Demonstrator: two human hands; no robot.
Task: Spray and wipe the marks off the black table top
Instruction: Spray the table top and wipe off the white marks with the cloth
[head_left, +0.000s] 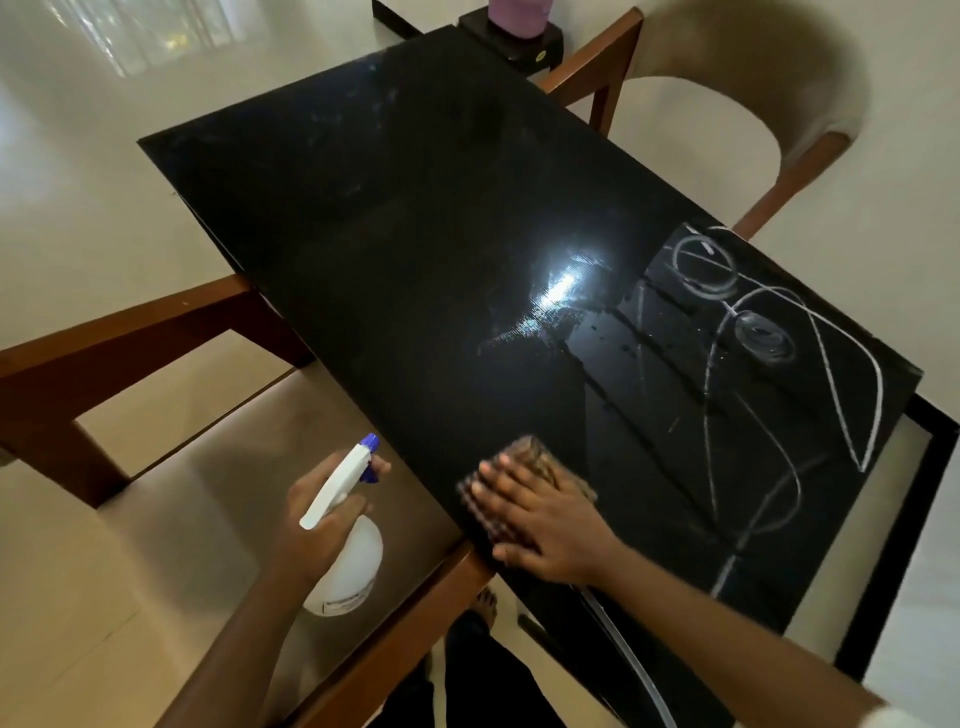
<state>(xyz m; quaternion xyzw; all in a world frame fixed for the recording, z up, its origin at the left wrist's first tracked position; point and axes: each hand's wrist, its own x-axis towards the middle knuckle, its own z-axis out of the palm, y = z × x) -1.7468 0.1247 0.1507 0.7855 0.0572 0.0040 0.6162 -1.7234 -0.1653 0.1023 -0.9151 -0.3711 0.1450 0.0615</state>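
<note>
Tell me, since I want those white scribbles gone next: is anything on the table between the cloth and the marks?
Nothing visible. Only bare, wet table top lies between the cloth under the right hand and the chalk marks.

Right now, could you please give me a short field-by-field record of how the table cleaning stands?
surface: black table top, glossy, wet patch near the middle
marks: white chalk marks at the right end, not yet wiped
left hand: holds the spray bottle off the table's near edge
right hand: flat on the cloth, pressed to the table near the front edge
cloth: brown, motion-blurred
surroundings: wooden chairs around the table
</note>
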